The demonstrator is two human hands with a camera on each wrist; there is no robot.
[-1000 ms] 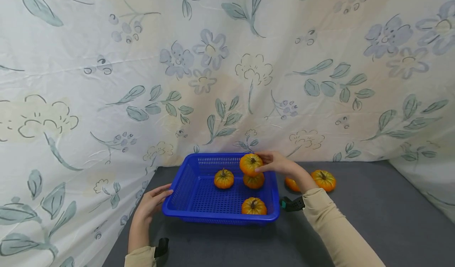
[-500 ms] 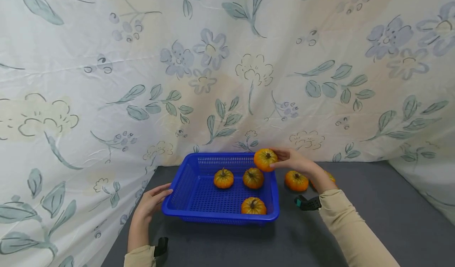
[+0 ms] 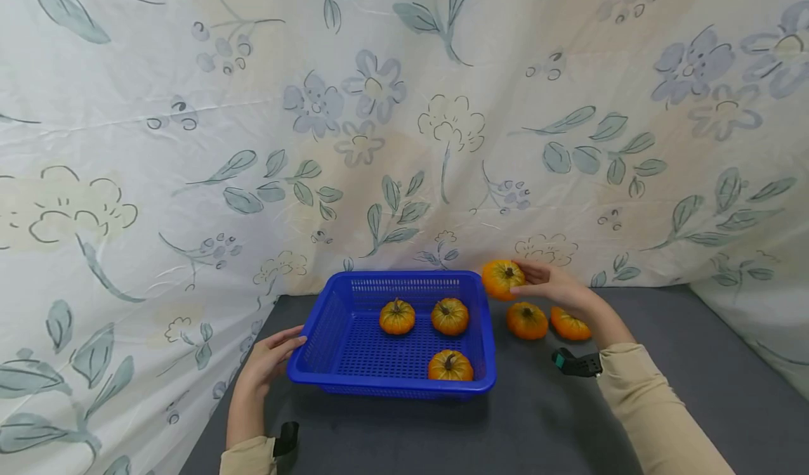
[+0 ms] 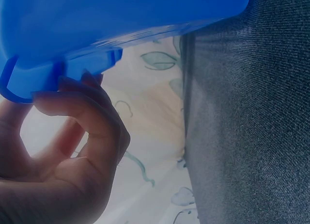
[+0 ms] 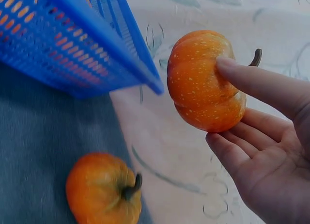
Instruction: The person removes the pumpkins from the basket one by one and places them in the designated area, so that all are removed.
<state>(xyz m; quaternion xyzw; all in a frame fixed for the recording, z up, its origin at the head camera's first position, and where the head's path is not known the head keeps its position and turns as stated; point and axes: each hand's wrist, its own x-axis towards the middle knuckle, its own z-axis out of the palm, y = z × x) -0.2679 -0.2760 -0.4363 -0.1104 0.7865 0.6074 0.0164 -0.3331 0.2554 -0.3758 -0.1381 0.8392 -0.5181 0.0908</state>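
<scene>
My right hand (image 3: pixel 550 283) holds a small orange pumpkin (image 3: pixel 503 280) between thumb and fingers, just outside the back right corner of a blue plastic basket (image 3: pixel 392 385). In the right wrist view, the thumb presses on the side of the held pumpkin (image 5: pixel 206 83) near its dark stem. My left hand (image 3: pixel 268 362) grips the left rim of the basket; the left wrist view has its curled fingers (image 4: pixel 72 105) at the blue rim. Inside the basket sit three pumpkins: one at the back middle (image 3: pixel 397 317), another at the back right (image 3: pixel 450 317), and a third at the front right (image 3: pixel 450 366).
Two more pumpkins rest on the dark grey table (image 3: pixel 670 376) right of the basket: a nearer pumpkin (image 3: pixel 527 321) and a farther pumpkin (image 3: pixel 571 324), partly behind my right hand. A floral curtain (image 3: pixel 404 145) hangs behind the table and along its left side.
My right hand has carried its pumpkin rightward from over the basket's back right corner to outside it. The left hand and the basket have stayed in place.
</scene>
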